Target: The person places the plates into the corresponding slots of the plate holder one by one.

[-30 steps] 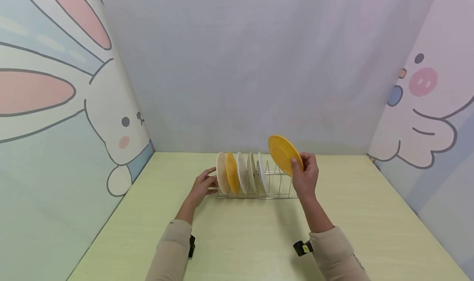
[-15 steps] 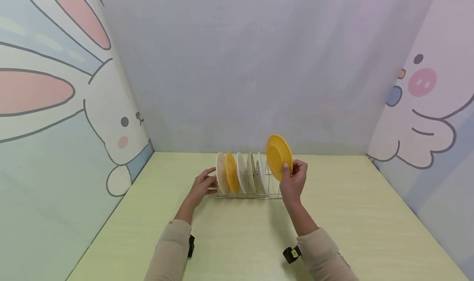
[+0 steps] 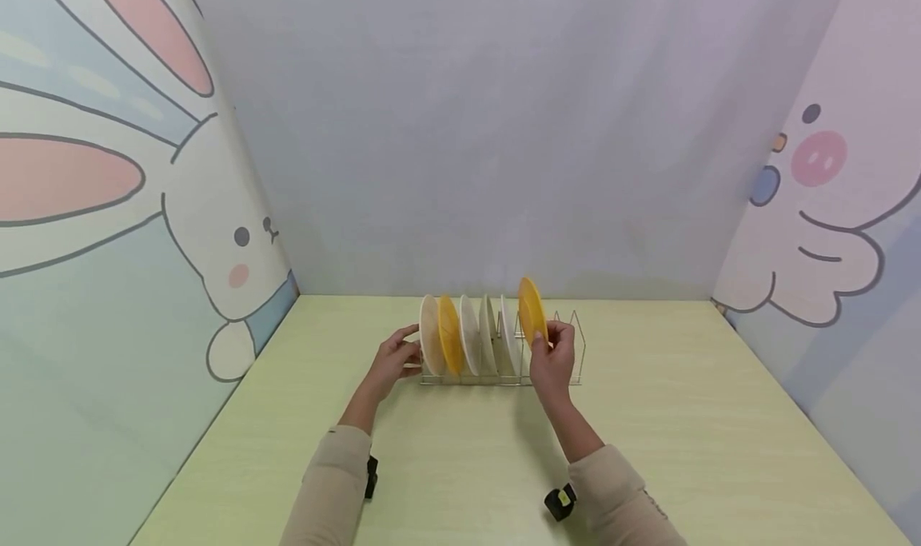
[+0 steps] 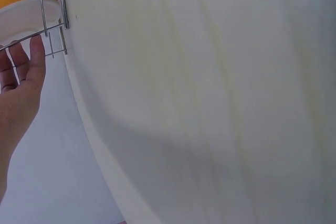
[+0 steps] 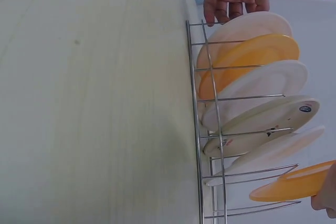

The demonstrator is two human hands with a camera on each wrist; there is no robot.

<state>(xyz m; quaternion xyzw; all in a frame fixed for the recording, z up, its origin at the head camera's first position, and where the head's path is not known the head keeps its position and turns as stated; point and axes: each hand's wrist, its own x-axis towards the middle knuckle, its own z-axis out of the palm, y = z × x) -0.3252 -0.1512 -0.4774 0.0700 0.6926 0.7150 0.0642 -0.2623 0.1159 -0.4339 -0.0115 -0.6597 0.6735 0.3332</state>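
In the head view a wire dish rack (image 3: pixel 573 354) holds several upright plates. From left to right stand a white plate (image 3: pixel 431 335), a yellow plate (image 3: pixel 449 336), a white plate (image 3: pixel 470 336), a cream plate (image 3: pixel 488 335) with small printed marks, and another white plate (image 3: pixel 509 336). My right hand (image 3: pixel 552 362) pinches a second yellow plate (image 3: pixel 531 310) by its near edge. In the right wrist view that held plate (image 5: pixel 286 184) is on edge, its lower rim among the wire dividers above the rack's base. My left hand (image 3: pixel 392 362) touches the rack's left end wire with extended fingers.
The rack stands on a pale wooden table (image 3: pixel 460 466) near the grey back wall (image 3: pixel 460 146). Printed cartoon walls rise at left (image 3: pixel 86 354) and right (image 3: pixel 849 274). Divider wires show to the right of the held plate.
My right hand has moved left and down with the yellow plate, which has turned more edge-on and come lower, to the rack. My left hand has stayed at the rack's left end.
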